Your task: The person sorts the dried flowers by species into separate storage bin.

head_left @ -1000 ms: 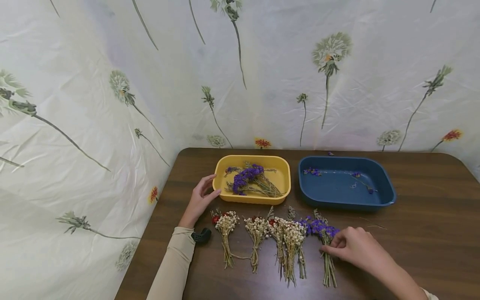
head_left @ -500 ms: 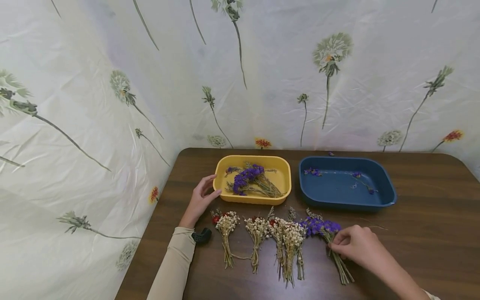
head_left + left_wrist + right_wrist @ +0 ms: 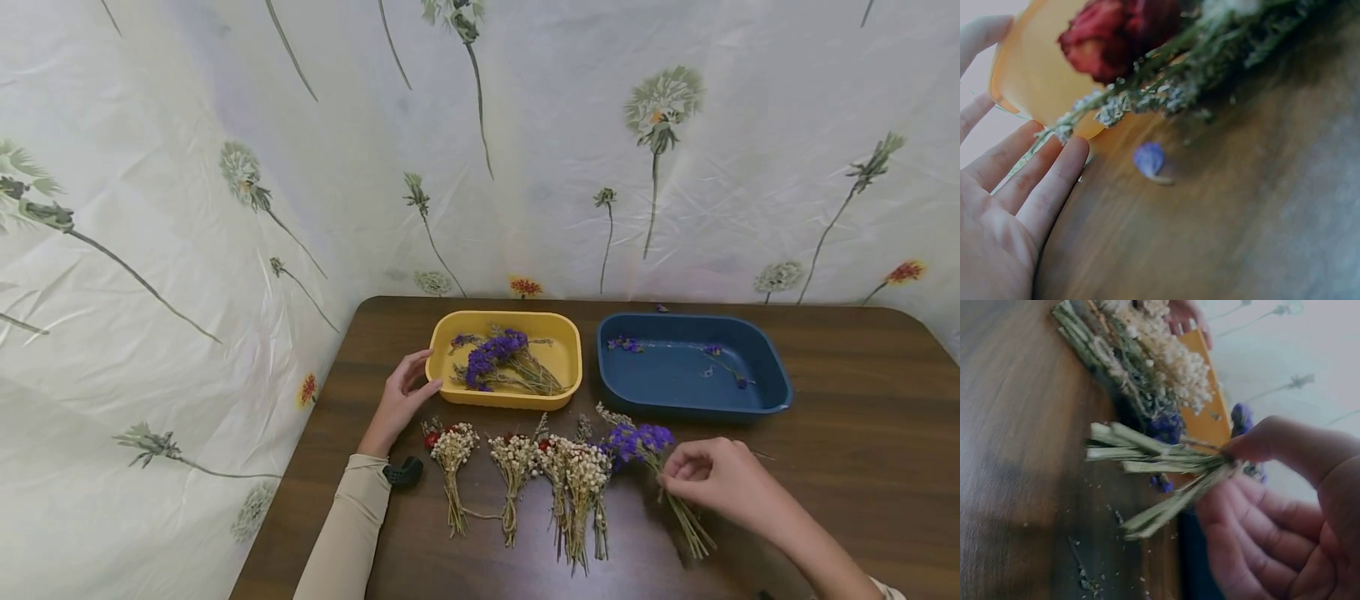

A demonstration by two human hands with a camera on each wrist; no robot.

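Note:
My right hand (image 3: 716, 483) pinches the stems of a bunch of purple dried flowers (image 3: 642, 440) between thumb and fingers. In the right wrist view the cut stem ends (image 3: 1141, 450) fan out to the left of the thumb. The bunch is tilted, its stems casting a shadow on the table. My left hand (image 3: 405, 396) touches the left end of a yellow tray (image 3: 506, 400), its fingers extended in the left wrist view. Inside that tray lies another purple bunch (image 3: 495, 358). Below it on the table lie several tied white-and-red dried bunches (image 3: 513, 458).
A blue tray (image 3: 690, 404) with a few purple sprigs (image 3: 626, 343) stands right of the yellow one. One loose purple petal (image 3: 1149, 159) lies on the brown table (image 3: 862, 450) near the left hand. A flower-printed curtain (image 3: 562, 167) hangs behind.
My right hand has moved slightly right and pulled the purple bunch away from the white bunches; its stems now slant to the lower right. The left hand stays put.

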